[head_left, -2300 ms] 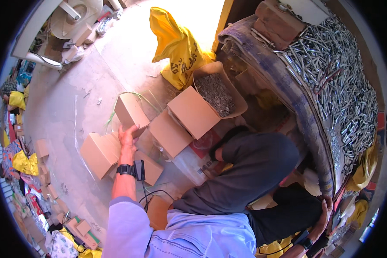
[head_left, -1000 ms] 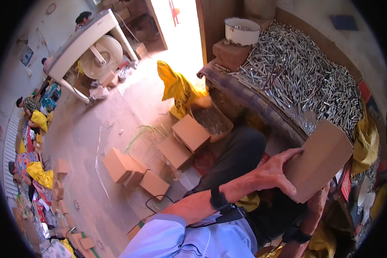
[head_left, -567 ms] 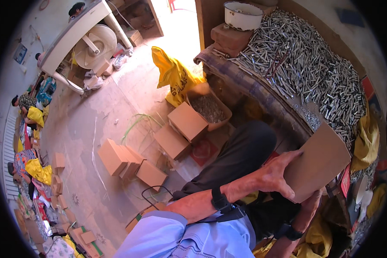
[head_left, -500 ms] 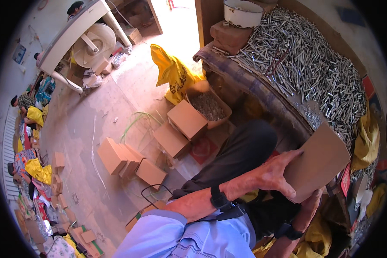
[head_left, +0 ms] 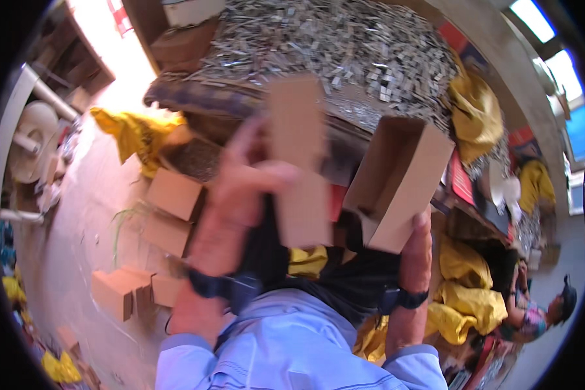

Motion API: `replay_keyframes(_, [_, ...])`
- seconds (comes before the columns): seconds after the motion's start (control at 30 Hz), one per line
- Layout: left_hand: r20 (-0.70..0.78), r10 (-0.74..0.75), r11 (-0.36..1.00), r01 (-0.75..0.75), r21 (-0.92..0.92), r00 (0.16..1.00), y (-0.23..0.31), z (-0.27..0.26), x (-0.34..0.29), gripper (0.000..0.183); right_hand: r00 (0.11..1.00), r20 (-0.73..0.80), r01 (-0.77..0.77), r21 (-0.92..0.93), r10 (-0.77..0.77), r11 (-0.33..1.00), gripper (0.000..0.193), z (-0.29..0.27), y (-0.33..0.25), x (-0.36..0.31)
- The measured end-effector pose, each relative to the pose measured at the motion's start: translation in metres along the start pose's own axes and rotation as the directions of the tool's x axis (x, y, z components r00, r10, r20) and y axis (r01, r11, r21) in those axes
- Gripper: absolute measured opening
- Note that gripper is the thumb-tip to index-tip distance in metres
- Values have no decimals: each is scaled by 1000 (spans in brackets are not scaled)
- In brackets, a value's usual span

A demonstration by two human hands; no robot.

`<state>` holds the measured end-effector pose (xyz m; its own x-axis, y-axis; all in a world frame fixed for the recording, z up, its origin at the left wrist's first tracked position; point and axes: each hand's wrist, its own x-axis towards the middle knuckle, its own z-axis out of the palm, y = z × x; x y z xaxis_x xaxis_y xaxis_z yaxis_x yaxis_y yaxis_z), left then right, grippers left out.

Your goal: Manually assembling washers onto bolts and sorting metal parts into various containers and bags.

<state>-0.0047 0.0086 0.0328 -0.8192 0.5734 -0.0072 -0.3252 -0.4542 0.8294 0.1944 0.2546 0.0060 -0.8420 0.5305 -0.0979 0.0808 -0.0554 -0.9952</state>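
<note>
My left hand (head_left: 250,169), smeared by motion, has its thumb across a narrow brown cardboard piece (head_left: 298,120). The piece is long, blurred and shaped like a box lid; I cannot make out its inner side. My right hand (head_left: 420,244) grips an open brown cardboard box (head_left: 417,188) low on its right side. The box is tilted, with its opening facing up and left, and its visible inside is dark. A gap separates the box from the cardboard piece. Both are held above my lap, in front of a bench heaped with small metal parts (head_left: 344,42).
Closed cardboard boxes (head_left: 169,195) stand on the floor at the left, beside a yellow sack (head_left: 133,133) and a tub of metal bits (head_left: 192,156). More yellow sacks (head_left: 461,305) lie at the right. Another person (head_left: 533,305) is at the far right.
The view has swung to the right. Both hands were on one cardboard box; now the left holds a narrow cardboard piece apart from it, and the box in the right hand shows its open side.
</note>
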Motion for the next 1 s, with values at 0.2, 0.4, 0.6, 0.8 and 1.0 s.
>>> replay_keyframes(0.2, [-184,267,889,-168,427,946,61,-100,0,101,970,-97,239,195,-224,951,83,-75,21,-17])
replay_keyframes(0.4, [-306,318,496,118,860,897,54,-192,-41,111,781,-625,16,13,-4,1000,70,-62,30,-53])
replay_keyframes(0.6, [-335,299,-3,351,936,894,14,-273,-73,117,832,-548,19,178,83,984,74,-70,31,-50])
replay_keyframes(0.8, [-335,282,-20,354,935,899,-35,-340,-119,125,837,-537,-4,192,109,981,70,-65,24,-49])
replay_keyframes(1.0, [-391,244,38,395,918,887,-51,-339,-127,129,889,-443,-29,195,114,980,70,-109,35,-48])
